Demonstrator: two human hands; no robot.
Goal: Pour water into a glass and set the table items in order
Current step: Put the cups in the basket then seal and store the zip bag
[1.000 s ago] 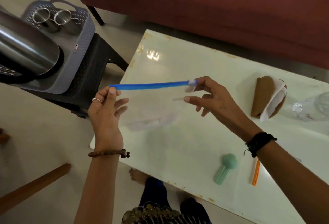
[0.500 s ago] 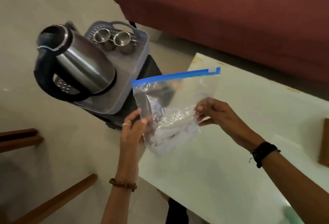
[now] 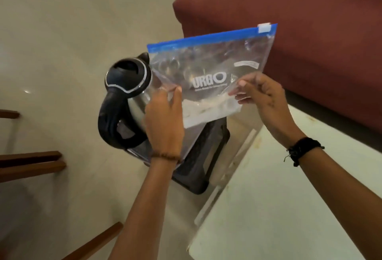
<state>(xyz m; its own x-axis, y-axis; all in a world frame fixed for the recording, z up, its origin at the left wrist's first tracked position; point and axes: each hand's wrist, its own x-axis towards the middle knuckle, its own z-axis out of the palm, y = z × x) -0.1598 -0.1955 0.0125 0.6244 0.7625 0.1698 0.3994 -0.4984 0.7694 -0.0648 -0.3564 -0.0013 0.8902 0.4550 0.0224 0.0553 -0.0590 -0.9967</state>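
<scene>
White tabletop (image 3: 289,208) corner nearest. Beyond it, clear zip bag (image 3: 208,73) held upright — left hand (image 3: 163,115) pinches its lower left edge, right hand (image 3: 262,96) pinches its lower right. Steel kettle (image 3: 126,98) just left of the bag, partly behind it — red sofa (image 3: 310,21) farthest.

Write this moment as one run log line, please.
left hand: pinches zip bag | right hand: pinches zip bag | bag: upright, above kettle | glass: not visible
</scene>
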